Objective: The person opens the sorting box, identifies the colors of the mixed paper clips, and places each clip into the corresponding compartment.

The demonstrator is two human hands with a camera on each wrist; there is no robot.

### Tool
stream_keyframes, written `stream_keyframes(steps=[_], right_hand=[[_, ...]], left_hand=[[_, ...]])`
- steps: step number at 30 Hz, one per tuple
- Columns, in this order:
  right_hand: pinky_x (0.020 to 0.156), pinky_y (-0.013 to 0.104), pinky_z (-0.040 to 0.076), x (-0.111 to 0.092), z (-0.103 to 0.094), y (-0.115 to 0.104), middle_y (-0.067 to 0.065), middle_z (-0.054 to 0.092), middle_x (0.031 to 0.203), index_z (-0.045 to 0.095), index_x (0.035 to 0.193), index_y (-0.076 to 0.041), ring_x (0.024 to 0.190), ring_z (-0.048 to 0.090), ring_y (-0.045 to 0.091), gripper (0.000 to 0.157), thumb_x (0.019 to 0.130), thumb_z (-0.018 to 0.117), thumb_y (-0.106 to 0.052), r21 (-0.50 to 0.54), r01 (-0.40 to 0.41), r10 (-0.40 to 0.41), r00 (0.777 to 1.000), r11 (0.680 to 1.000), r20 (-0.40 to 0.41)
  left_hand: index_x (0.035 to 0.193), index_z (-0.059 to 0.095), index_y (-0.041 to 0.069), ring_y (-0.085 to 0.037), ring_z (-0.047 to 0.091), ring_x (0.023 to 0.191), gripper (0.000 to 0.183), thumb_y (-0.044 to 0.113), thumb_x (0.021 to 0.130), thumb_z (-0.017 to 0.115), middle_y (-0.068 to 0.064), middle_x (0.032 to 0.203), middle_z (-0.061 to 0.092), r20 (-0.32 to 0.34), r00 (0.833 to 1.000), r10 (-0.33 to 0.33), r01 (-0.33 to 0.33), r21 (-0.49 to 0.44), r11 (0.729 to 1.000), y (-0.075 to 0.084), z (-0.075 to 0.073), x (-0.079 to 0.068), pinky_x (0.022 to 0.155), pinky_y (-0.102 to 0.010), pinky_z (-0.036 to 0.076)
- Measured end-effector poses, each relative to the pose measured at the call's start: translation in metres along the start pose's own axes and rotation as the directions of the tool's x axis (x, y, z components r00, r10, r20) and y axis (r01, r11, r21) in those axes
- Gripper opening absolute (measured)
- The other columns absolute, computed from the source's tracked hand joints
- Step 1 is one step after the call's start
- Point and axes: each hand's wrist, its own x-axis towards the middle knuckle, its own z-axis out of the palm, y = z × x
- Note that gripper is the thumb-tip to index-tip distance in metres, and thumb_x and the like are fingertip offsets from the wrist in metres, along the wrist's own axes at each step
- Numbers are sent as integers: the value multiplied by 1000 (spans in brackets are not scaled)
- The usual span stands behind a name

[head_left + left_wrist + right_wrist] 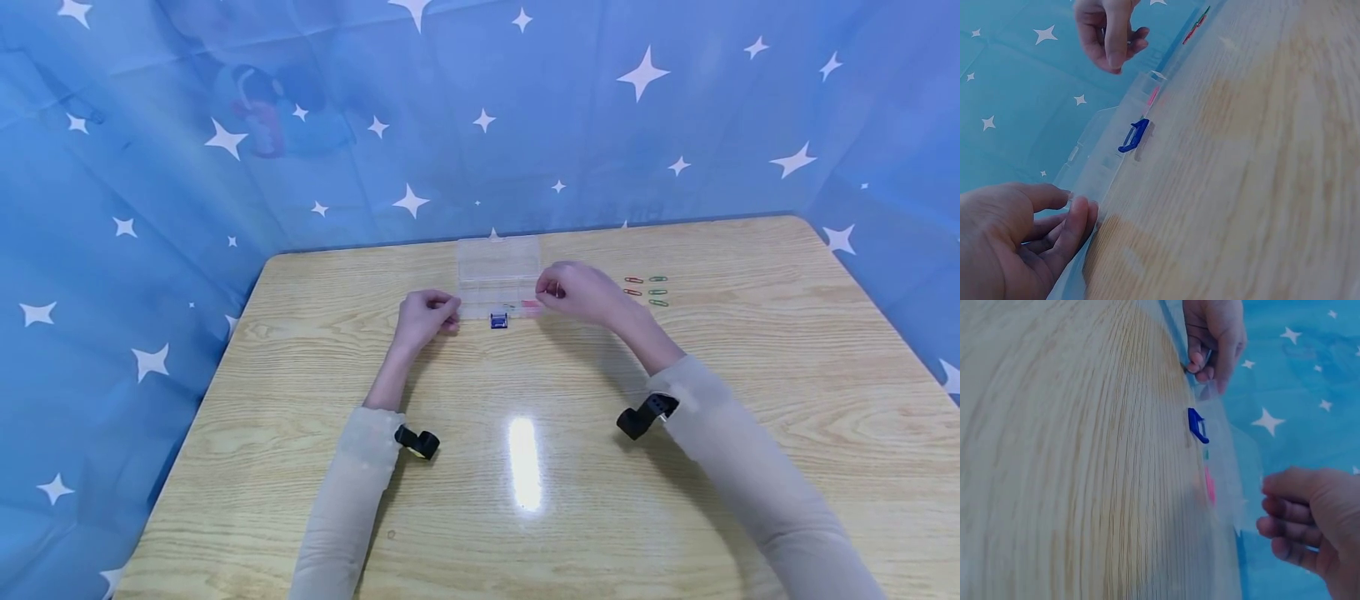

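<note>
A clear plastic compartment box (487,293) lies near the table's far edge, its lid (498,257) swung back. My left hand (429,318) pinches the box's near left corner, thumb and fingertips on the plastic in the left wrist view. Over the right end hovers my right hand (577,292). Its fingers (1294,509) are loosely bent and slightly apart, with nothing visible between them. A pink-red piece (530,305) lies in the right compartment, and a small green piece (509,306) lies beside it. A blue latch-like piece (1135,135) is at the box's front edge.
Right of the box, red paper clips (633,280) and green paper clips (657,292) lie in two short columns. A blue star-patterned curtain (480,117) hangs behind the wooden table (570,517). Both sleeves bear black wrist cameras (417,442).
</note>
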Motion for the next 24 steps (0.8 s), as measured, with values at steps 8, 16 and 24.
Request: stream_keyframes(steps=[8,16,24], right_hand=[[60,28,49,-19,-11,15,0,62,80,67,91,-11,68,56,12,9,87,63,-17,13,-49,50,998,999,-37],[59,29,48,-38,-22,39,0,62,79,67,92,-9,69,56,12,10,87,62,-17,15,-80,80,995,997,-57],[59,31,48,-59,-33,65,1,62,79,66,94,-8,68,56,13,12,89,61,-17,5,-131,131,990,991,-57]], left_hand=[[97,65,-1,-27,65,62,21,17,87,64,-18,78,65,-19,1000,2,-2,14,1000,0,1,0,59,-32,57],[96,65,-1,-26,65,62,20,16,87,64,-17,77,65,-34,999,2,-2,9,1000,-2,1,2,58,-32,57],[94,64,0,-27,65,62,19,17,86,65,-18,77,65,-38,999,0,0,5,1000,0,2,1,58,-33,57]])
